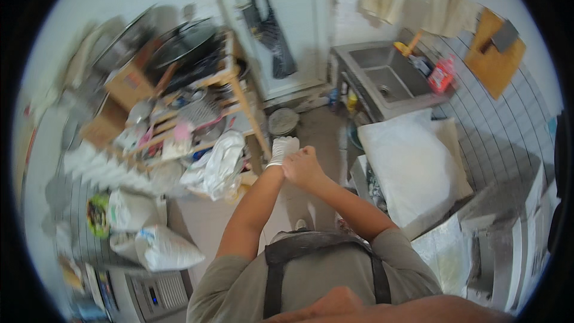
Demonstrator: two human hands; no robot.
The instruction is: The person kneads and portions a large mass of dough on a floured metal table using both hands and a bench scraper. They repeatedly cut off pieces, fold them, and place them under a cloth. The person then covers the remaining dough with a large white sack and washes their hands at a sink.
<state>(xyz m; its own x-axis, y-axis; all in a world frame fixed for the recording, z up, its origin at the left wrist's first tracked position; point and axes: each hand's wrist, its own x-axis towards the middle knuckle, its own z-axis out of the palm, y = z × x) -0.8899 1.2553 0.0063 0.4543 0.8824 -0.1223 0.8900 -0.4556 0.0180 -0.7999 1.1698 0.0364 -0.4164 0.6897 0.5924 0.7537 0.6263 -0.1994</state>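
Note:
Both of my hands meet in front of my body, over the floor between the shelf and the sink. My left hand (284, 149) wears a white glove that ends at the wrist. My right hand (303, 164) is bare, and its fingers are closed on the glove's cuff (277, 160) at my left wrist. How the left fingers are held is hard to tell, as the picture is blurred there. A round, greyish lidded container (284, 121) stands on the floor just beyond my hands.
At left, a wooden shelf (244, 107) holds pans, cardboard boxes (130, 83) and bags. White sacks (166, 249) sit lower left. A metal sink (381, 76) with a red-pink bottle (441, 75) is upper right, a large white bag (403, 166) below it. A door (300, 27) lies ahead.

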